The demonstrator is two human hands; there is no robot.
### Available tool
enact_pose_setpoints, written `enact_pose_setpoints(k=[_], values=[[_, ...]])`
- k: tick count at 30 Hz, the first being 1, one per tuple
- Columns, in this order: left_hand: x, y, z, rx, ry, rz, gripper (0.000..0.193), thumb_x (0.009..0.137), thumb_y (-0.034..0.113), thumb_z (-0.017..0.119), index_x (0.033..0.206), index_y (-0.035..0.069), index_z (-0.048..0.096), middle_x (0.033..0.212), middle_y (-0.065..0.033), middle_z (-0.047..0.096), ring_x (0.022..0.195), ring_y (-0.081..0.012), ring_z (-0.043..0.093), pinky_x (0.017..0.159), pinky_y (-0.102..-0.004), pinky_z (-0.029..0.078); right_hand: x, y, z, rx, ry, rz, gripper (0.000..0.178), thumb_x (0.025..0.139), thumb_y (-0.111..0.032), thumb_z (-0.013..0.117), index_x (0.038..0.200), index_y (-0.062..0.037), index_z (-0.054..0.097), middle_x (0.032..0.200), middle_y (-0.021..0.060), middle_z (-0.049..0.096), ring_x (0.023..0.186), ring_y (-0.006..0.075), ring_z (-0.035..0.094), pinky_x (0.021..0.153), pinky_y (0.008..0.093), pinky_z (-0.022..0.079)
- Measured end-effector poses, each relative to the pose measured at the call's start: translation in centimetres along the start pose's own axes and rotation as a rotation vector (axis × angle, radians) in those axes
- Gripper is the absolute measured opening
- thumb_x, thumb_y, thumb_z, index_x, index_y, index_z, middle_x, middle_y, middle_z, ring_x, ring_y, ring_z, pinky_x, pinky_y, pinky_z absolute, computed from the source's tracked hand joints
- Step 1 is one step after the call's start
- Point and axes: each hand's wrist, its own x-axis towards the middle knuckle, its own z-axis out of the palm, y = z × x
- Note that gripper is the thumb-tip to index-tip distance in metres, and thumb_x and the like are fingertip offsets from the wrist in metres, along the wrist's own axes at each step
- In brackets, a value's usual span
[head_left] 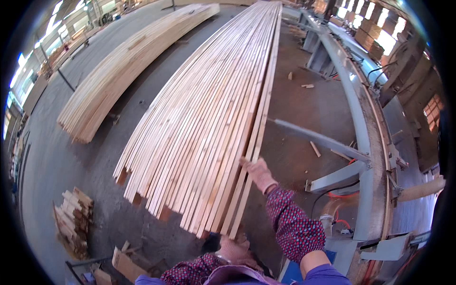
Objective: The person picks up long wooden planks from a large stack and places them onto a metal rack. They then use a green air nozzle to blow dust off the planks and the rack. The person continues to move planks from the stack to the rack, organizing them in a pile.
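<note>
A long stack of pale wooden strips (199,109) runs away from me, its near ends uneven. Along its right side, a dark gap sets one or two strips (256,142) apart from the others. My right hand (260,175), in a pinkish work glove, is at this right edge, a finger reaching over the top of the outer strip and the rest closed against its side. Below the near ends of the strips is my left hand (233,249), gloved likewise; its fingers are hidden. Both forearms wear dark red patterned sleeve covers (294,223).
A second stack of long strips (118,78) lies to the left. Short wood offcuts (73,221) are piled at the lower left. On the right runs a long grey machine frame (358,114) with a slanting bar (323,137), and a ribbed hose (420,190) beyond. Scraps lie on the floor.
</note>
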Motion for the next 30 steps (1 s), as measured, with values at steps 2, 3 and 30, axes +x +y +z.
enact_pose_setpoints(k=[2,3,30], values=[[2.1,-0.1,-4.1,0.628,-0.091,0.235,0.027,0.091,0.032,0.046,0.103,0.01,0.057,0.078,-0.0018,0.055,0.066,-0.0163,0.052,0.059,-0.0298,0.045,0.6,2.2,0.0,0.181,-0.019,-0.095,0.078,0.077,-0.042,0.076,0.122,0.0112,0.042,0.122,0.0249,0.054,0.113,0.0293,0.054,0.097,0.032,0.041],[1.8,-1.0,-3.7,1.017,-0.03,0.438,0.026,0.092,0.031,0.046,0.103,0.01,0.057,0.083,-0.0033,0.057,0.071,-0.0175,0.053,0.062,-0.0312,0.046,0.8,3.0,-0.3,0.175,0.022,-0.062,0.077,0.078,-0.046,0.073,0.121,0.0106,0.045,0.119,0.0238,0.056,0.112,0.0279,0.054,0.094,0.0322,0.042],[-2.9,3.6,10.4,2.649,0.026,1.487,0.078,0.071,0.044,0.068,0.131,0.002,0.041,0.128,-0.0237,0.045,0.12,-0.0401,0.044,0.1,-0.05,0.035,-6.2,4.5,6.1,0.172,0.169,0.08,0.067,0.089,-0.053,0.053,0.128,0.0003,0.047,0.113,0.0182,0.061,0.105,0.0283,0.057,0.09,0.0361,0.044]])
